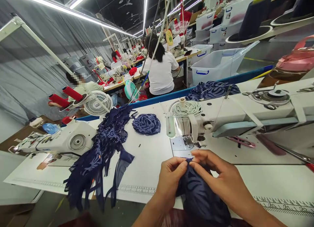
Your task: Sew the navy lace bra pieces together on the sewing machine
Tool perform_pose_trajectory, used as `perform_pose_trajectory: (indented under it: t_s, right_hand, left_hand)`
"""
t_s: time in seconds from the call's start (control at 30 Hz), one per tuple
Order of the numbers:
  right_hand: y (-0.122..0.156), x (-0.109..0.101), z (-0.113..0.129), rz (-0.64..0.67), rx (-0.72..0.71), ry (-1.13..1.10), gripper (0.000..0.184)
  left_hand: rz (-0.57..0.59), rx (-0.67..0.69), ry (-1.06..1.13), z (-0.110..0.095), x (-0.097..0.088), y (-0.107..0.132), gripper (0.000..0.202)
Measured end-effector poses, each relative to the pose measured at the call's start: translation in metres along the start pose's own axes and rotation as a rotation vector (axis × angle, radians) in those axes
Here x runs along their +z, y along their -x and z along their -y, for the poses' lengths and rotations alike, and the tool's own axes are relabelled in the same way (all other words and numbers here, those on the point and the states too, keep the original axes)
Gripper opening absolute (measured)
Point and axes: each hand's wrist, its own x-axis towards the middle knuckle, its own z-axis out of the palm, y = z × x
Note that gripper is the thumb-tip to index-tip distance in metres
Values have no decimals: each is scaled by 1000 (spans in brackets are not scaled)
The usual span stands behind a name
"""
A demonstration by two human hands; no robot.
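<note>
Both hands pinch the top edge of a navy patterned fabric piece (203,191), which looks like a bra cup and hangs over the table's front edge. My left hand (171,176) closes thumb and fingers on its left corner. Close beside it, my right hand (220,176) grips the same edge between thumb and fingertips. Just beyond the fingers is the needle area of a white sewing machine (228,106). The lower part of the fabric runs out of view at the bottom.
A heap of navy fabric pieces with straps (105,145) lies left, beside a rounded navy piece (146,124). A second sewing machine (73,140) stands farther left. Scissors (298,156) lie at right. A coil of pale cord (187,108) tops the machine. A co-worker (160,70) sits ahead.
</note>
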Motion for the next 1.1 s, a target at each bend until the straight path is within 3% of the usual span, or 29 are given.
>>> perform_pose_trajectory:
  t_s: [0.23,0.37,0.43,0.53,0.63,0.73,0.97,1.1]
  right_hand:
    - [0,1,-4,-54,-148,95,22]
    - [-2,-2,-4,-41,-214,124,20]
    - [-5,-7,-4,41,-268,125,20]
    - [-11,-16,-5,273,-296,112,23]
    - [-14,-19,-3,461,-169,71,25]
    - [-11,-17,3,543,-54,61,31]
    - [-1,-11,11,483,-43,-6,26]
    - [0,-8,8,310,-158,10,23]
  left_hand:
    - [-7,21,-85,-2,3,2,40]
    - [-64,194,-191,3,5,4,27]
    - [-95,282,-275,5,3,5,22]
    - [-54,325,-364,3,-1,8,21]
    - [-32,287,-417,-5,-5,14,24]
    - [-68,228,-467,-15,-7,21,25]
    - [-80,279,-503,-22,-10,27,20]
    - [-77,324,-507,-18,-8,27,16]
